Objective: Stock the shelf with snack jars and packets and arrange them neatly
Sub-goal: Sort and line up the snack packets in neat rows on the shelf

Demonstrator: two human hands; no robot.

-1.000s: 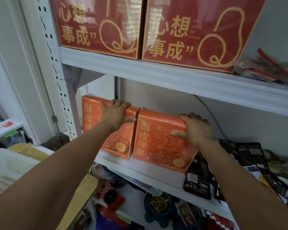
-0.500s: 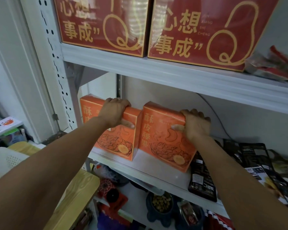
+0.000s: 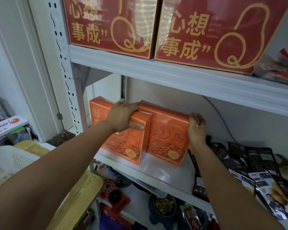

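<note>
At centre frame, the left hand [image 3: 123,117] grips the left cashew box [image 3: 123,147]; the right hand [image 3: 196,128], fingers straight, presses the right cashew box [image 3: 168,135].

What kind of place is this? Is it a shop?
Probably a small shop or its storeroom: a white metal shelf rack holds matching red gift boxes, two orange snack boxes and a heap of black snack packets.

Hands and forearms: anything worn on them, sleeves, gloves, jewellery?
Both forearms are bare to the frame edge: no sleeves, no watch. The left hand and right hand are ungloved. A small glint on one right finger may be a ring; too small to tell.
</note>
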